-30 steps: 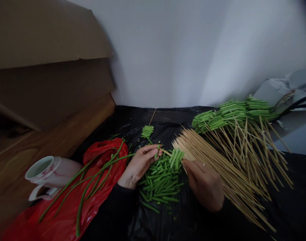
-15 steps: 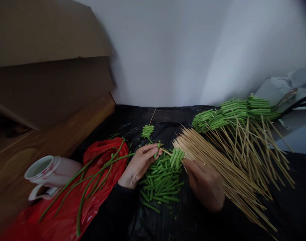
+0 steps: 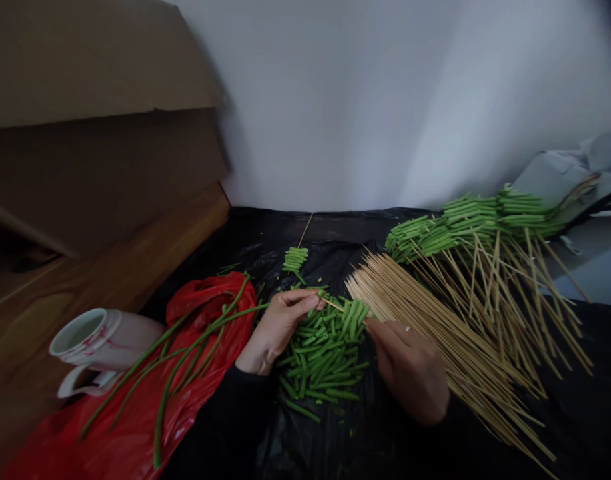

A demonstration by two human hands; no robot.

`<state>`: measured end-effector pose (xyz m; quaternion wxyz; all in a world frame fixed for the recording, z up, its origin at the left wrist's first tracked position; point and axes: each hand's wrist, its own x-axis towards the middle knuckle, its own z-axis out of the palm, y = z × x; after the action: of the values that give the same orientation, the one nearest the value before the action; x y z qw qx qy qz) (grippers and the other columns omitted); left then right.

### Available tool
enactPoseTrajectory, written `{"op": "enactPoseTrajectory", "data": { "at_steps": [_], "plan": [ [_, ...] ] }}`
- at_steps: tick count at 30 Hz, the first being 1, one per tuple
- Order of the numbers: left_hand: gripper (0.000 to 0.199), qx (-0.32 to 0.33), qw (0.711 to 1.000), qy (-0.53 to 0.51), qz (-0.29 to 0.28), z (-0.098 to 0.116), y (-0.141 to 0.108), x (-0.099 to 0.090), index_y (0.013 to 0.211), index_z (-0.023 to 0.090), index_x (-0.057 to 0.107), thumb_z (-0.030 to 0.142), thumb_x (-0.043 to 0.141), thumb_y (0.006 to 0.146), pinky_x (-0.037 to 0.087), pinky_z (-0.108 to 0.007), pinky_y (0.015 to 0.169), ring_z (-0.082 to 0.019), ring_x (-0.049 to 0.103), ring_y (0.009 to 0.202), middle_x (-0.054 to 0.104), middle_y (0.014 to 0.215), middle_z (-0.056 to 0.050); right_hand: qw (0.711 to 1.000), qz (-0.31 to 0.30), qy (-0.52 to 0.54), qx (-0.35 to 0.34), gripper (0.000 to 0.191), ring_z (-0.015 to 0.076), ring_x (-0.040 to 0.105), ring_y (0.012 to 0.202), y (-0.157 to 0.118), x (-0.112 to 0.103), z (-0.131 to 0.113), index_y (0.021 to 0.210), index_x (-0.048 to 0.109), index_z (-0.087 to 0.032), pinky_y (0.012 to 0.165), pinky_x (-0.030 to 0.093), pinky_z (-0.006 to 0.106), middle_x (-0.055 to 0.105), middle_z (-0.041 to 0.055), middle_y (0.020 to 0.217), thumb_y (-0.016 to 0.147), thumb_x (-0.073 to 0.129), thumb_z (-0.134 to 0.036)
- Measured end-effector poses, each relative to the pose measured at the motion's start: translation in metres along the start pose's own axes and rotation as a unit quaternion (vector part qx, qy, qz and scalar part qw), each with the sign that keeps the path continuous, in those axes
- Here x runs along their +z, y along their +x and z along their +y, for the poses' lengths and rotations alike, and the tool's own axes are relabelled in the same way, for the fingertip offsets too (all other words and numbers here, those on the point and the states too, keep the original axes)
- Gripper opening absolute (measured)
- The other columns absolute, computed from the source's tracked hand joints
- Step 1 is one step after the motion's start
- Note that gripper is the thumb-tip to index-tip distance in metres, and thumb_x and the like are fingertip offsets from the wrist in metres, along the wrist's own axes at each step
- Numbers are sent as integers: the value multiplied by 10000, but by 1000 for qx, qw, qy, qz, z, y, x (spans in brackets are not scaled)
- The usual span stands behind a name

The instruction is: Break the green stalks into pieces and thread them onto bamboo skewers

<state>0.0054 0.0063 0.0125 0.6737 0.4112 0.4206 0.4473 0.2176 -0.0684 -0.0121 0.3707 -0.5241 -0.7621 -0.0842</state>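
My left hand point(image 3: 289, 325) pinches a short cut piece of green stalk point(image 3: 320, 293), perhaps garlic scape or long bean, at the tip of a bamboo skewer point(image 3: 332, 304). Gripping that skewer farther back is my right hand point(image 3: 410, 370), its fingers closed just behind a row of threaded green pieces point(image 3: 354, 319). Beneath both hands lies a heap of loose cut green pieces point(image 3: 325, 367). A filled skewer point(image 3: 295, 259) rests beyond the heap. To the right is a bundle of bare bamboo skewers point(image 3: 425, 313), near my right hand.
A stack of filled skewers point(image 3: 468, 217) lies at the back right. Uncut long green stalks point(image 3: 178, 370) sit on a red plastic bag point(image 3: 205, 300) at left, beside a white mug point(image 3: 110, 340) on its side. Black plastic sheeting point(image 3: 195, 240) covers the surface; a cardboard box point(image 3: 95, 60) stands left.
The green piece in my left fingers has turned and now sits at the skewer's tip, less visible behind the fingertips. The threaded row has tilted slightly; my right hand stays nearly in place.
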Motion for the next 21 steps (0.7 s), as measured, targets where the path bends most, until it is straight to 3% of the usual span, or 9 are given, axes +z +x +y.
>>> {"op": "enactPoseTrajectory", "data": {
  "at_steps": [21],
  "plan": [
    [165,3,1000,10,-23,-7,1,-2,856,155,795,274,809,743,447,-240,830,-126,644,779,739,775,-33,999,-19,30,12,269,137,567,580,0,0,-4,848,657,-176,583,355,270,616,19,642,971,420,-140]
  ]
}}
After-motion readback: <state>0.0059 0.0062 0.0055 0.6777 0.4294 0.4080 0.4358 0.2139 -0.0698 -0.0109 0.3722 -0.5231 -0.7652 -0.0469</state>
